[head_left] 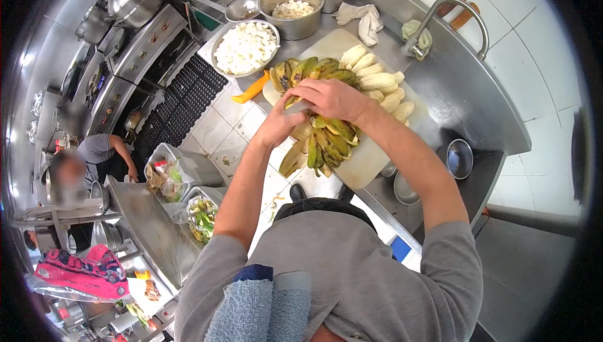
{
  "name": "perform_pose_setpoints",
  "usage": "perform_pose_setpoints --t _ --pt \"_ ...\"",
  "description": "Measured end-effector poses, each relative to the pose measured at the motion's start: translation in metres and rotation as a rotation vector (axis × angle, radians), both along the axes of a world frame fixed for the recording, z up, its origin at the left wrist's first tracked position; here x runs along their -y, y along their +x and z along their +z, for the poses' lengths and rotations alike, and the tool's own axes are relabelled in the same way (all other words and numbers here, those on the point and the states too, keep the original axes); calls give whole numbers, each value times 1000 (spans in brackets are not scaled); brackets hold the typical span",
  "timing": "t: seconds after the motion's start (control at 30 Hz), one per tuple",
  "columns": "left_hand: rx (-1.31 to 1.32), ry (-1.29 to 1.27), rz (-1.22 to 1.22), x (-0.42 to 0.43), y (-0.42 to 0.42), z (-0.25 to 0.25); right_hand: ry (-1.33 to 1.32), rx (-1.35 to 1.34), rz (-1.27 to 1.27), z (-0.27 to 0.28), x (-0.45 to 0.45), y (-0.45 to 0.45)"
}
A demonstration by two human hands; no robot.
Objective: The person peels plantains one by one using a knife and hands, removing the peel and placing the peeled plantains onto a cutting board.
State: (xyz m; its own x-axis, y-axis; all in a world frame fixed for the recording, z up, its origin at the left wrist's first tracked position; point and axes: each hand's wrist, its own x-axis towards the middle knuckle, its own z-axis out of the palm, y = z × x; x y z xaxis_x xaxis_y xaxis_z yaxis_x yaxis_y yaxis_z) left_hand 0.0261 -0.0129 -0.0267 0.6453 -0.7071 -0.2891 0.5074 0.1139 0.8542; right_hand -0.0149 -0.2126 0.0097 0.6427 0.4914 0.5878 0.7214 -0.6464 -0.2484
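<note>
My left hand (281, 127) and my right hand (331, 98) meet over the near-left edge of a white cutting board (361, 169). Their fingers are closed together on a plantain (298, 107), mostly hidden by the hands. Just beyond them lie unpeeled green and dark plantains (316, 67). To the right, pale peeled plantains (378, 81) rest in a row on the board. Below my hands, a heap of green-yellow peels (329, 145) spreads over the board's edge. A yellow-handled knife (252, 88) lies left of the unpeeled plantains, its handle sticking out past the counter edge.
A bowl of white chopped pieces (246, 48) and a steel pot (291, 10) stand behind the board. A faucet (455, 12) arches at the right, beside a cloth (362, 21). Waste bins (202, 207) stand at left, and another person (103, 157) is farther off.
</note>
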Motion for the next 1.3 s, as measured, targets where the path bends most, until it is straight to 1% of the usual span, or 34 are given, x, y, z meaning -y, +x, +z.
perform_pose_setpoints --t 0.07,0.1,0.2,0.3,0.4,0.43,0.53,0.57,0.63,0.67,0.7,0.73,0.77,0.8,0.83,0.87,1.0,1.03,1.07,1.2,1.23,1.3 --pt "28 -11 -27 0 6 -9 24 -68 13 4 0 1" --pt "43 -17 -39 1 6 -5 36 -101 21 5 0 2" --pt "-4 -82 -46 1 -1 7 -22 -56 42 2 -1 11" --pt "12 -54 -29 3 -10 8 -72 -106 123 15 2 6" --pt "-4 -10 26 6 -14 4 195 -403 30 21 7 -4" --pt "-16 39 88 8 -18 2 220 -430 -13 17 7 -5" --pt "61 -78 34 10 -16 5 208 -453 -29 17 6 -13" --pt "79 -101 83 12 -19 6 209 -416 -32 17 6 -15" --pt "104 -110 19 17 -18 4 217 -342 -22 17 0 -16" --pt "125 -104 6 14 -13 3 155 -262 -41 16 -2 -15" --pt "123 9 -5 14 -10 -2 101 -178 -41 13 -1 -14" --pt "107 -32 75 16 -14 2 53 -90 -24 11 -5 -10" --pt "165 -78 32 17 -10 -1 73 -122 -56 14 -10 -10" --pt "107 53 90 14 -17 17 89 -157 -90 15 -14 -12" --pt "113 -18 139 16 -16 8 152 -195 -141 9 -16 -12" --pt "75 -115 96 18 -10 -3 208 -239 -212 7 -19 -11" --pt "-32 -192 146 17 -13 -1 217 -178 -227 14 -23 -16" --pt "28 -100 151 16 -14 6 229 -168 -238 14 -26 -17" --pt "71 -71 132 17 -8 -8 240 -160 -253 12 -29 -18" --pt "138 -148 103 17 2 -31 271 -141 -316 1 -31 -22" --pt "136 -181 102 17 -1 -24 305 -139 -314 1 -33 -23" --pt "98 -153 108 15 -8 -8 373 -134 -300 2 -35 -26"
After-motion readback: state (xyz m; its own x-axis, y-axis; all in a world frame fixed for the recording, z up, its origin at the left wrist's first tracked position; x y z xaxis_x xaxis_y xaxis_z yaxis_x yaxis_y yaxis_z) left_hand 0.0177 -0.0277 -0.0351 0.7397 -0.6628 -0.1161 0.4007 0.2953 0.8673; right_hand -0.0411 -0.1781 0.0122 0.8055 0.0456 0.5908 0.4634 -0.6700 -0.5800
